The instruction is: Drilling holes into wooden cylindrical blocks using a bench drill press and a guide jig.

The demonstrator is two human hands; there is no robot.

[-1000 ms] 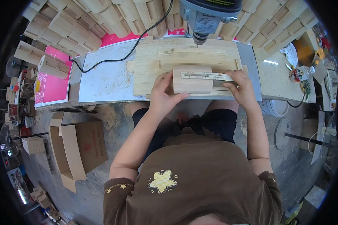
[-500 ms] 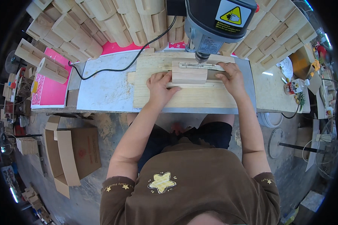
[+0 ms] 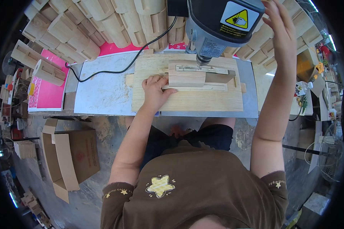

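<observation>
An open cardboard box (image 3: 88, 150) stands on the floor at the near left, flaps spread, a reddish print on its side; beyond it, on the bench's left end, wooden cylinders with cut-out slots (image 3: 48, 72) lie on a pink sheet (image 3: 51, 98). More slotted wooden pieces (image 3: 114, 24) are stacked along the far side, and a black cable (image 3: 122, 71) loops across the pale sheet (image 3: 99, 93) toward the drill press (image 3: 214, 28). At the middle, a wooden block (image 3: 187, 79) lies in a jig on a flat wooden board (image 3: 153, 103), the drill chuck (image 3: 203, 59) just above its far edge. The left hand (image 3: 155, 91) grips the block's left end, fingers bent against it, thumb along the near side. The drill's casing carries a warning label (image 3: 237, 17), a yellow triangle with a hand symbol and small lettering. The right hand (image 3: 281, 23) is raised at the casing's right side, fingers curled; whether they grasp anything cannot be told. Its forearm hides part of the bench's right end, where a clear, white-capped bottle (image 3: 302, 88) with a printed label lies near green leaves (image 3: 304, 102); its contents cannot be made out.
</observation>
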